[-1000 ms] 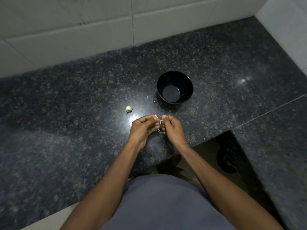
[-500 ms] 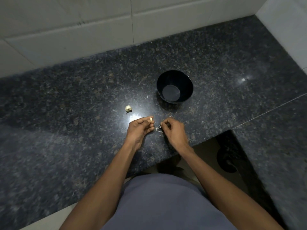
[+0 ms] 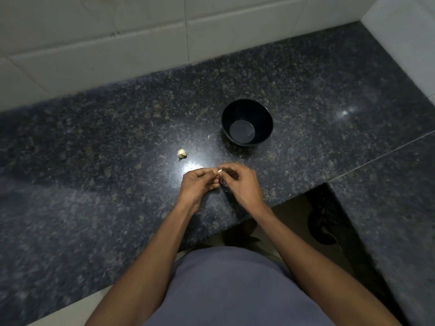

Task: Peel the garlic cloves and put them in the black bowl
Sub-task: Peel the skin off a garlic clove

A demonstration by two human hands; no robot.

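Note:
My left hand (image 3: 197, 183) and my right hand (image 3: 242, 183) meet over the counter's front part, fingertips together. Between them they pinch a small pale garlic clove (image 3: 220, 171), mostly hidden by the fingers. Thin bits of skin hang just below it. A second garlic clove (image 3: 182, 153), still in its skin, lies on the counter up and left of my hands. The black bowl (image 3: 266, 115) stands behind my hands, a little to the right, with nothing visible inside.
The dark speckled granite counter (image 3: 94, 161) runs back to a white tiled wall (image 3: 141, 31) and turns along the right side. Its front edge has a cut-out corner at the right, with floor below.
Half a second ago my hands were apart, the clove in my left fingers and skin at my right. They have come back together on the clove.

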